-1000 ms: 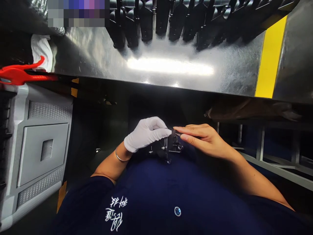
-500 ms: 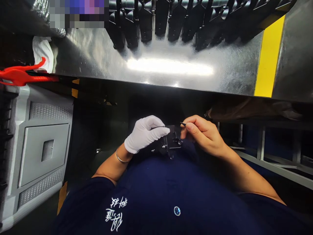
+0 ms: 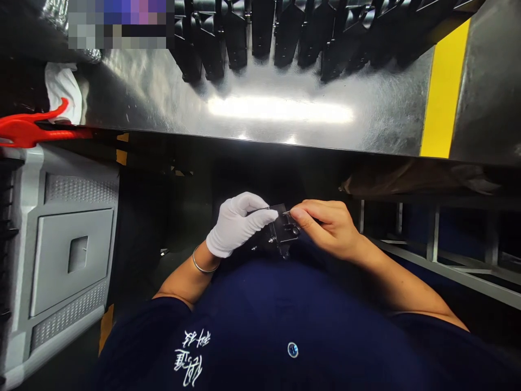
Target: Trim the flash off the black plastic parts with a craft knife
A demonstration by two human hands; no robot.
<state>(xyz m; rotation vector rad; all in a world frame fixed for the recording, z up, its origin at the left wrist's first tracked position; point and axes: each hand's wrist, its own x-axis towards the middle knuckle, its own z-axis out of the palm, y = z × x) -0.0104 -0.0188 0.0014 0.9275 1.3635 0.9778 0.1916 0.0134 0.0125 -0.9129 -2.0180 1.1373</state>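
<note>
My left hand [image 3: 240,225], in a white glove, pinches the upper left edge of a black part [image 3: 288,232] with small shiny pins and a round fitting. The part is held in front of my dark blue shirt, below the bench edge. My bare right hand [image 3: 331,225] is closed, thumb against forefinger, on a thin small piece [image 3: 286,213] whose tip reaches the part's upper face. What kind of piece it is cannot be made out. Much of the part blends into the dark background.
Several black parts [image 3: 260,32] stand in a row on the metal bench [image 3: 252,81]. A yellow strip [image 3: 445,89] crosses it at right. At left are a red handle-like object [image 3: 28,130], a white cloth [image 3: 63,92] and a grey plastic case [image 3: 73,260]. A metal frame [image 3: 436,239] stands at lower right.
My right hand has moved left and slightly down, bringing the thin piece from beside the black part onto its upper face. My left hand keeps its hold, shifted slightly left.
</note>
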